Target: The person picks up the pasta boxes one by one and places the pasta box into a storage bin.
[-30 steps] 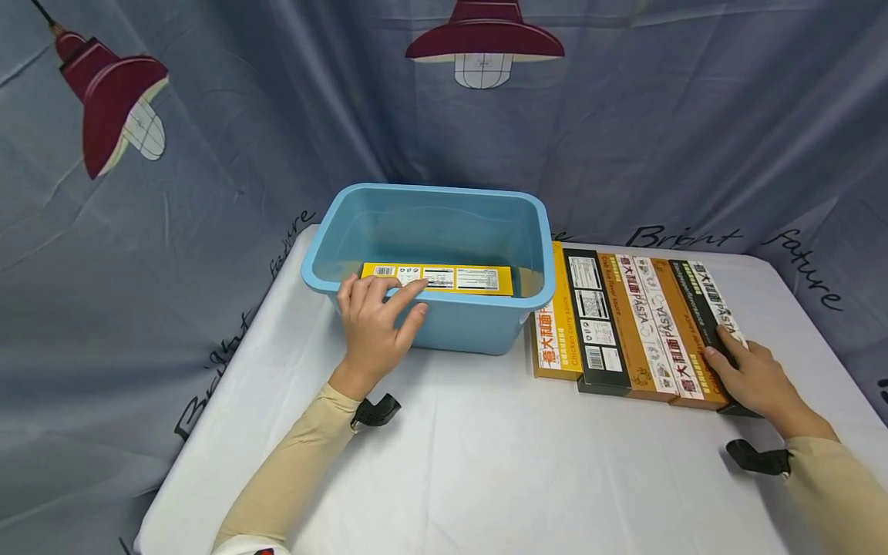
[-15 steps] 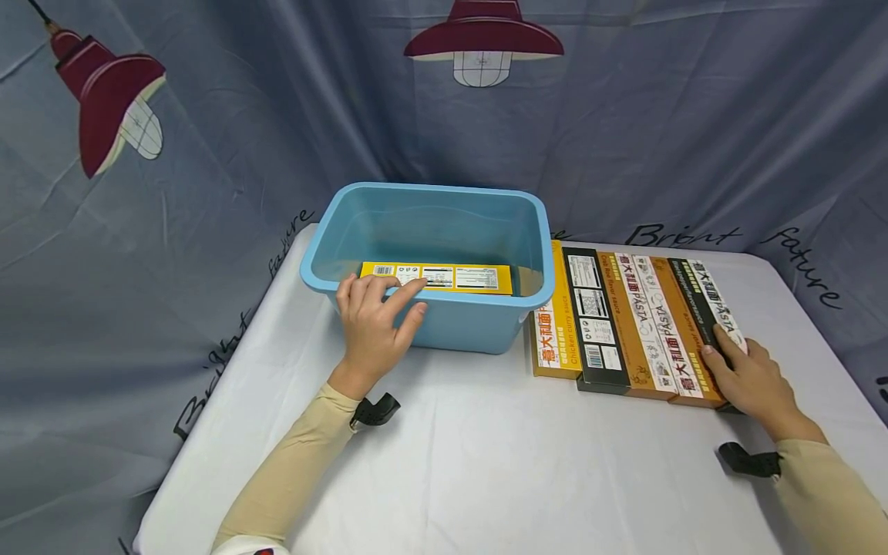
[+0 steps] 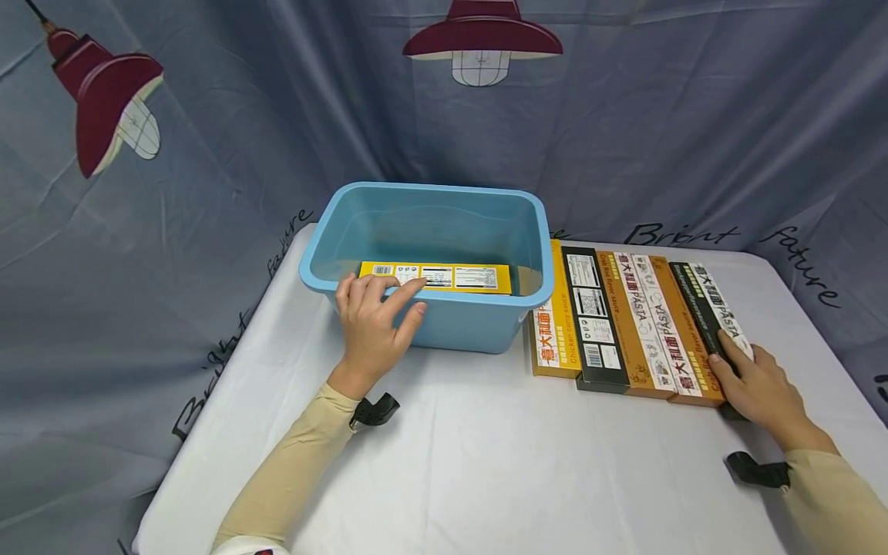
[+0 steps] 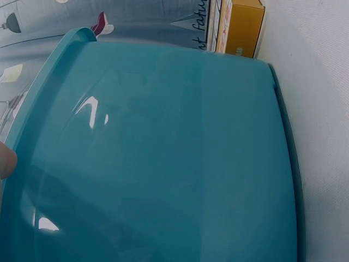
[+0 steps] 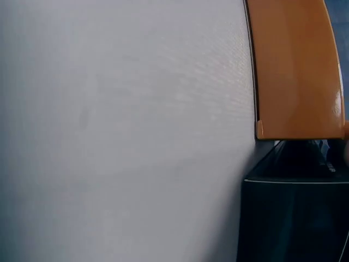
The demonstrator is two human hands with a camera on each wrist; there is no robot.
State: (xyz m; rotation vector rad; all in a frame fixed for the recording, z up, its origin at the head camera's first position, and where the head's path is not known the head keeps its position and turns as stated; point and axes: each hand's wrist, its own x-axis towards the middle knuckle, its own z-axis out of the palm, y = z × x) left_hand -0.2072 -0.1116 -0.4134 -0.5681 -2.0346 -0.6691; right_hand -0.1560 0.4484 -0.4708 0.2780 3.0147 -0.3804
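My left hand [image 3: 378,327] holds the front rim of a light blue plastic tub [image 3: 458,327], fingers over the edge. A yellow box [image 3: 486,279] with white label panels lies inside, its lower part hidden by the tub's front wall. On the right, my right hand [image 3: 763,393] grips the near end of a black-and-white pasta box [image 3: 701,304], the last in a row of boxes. In the right wrist view, this black box [image 5: 294,218] stands apart from the orange box [image 5: 297,71] beside it, with a dark gap between them.
Left of the held box lie orange-and-white pasta boxes [image 3: 624,324], a black box [image 3: 593,324] with label panels and a yellow one [image 3: 569,339] against the tub's right side. All rest on a white-covered table [image 3: 527,462]. A grey-blue curtain [image 3: 624,139] hangs behind.
My right hand shifted slightly left, then back right with the black pasta box, whose near end now stands off from the orange box. The left hand and the tub stay put.
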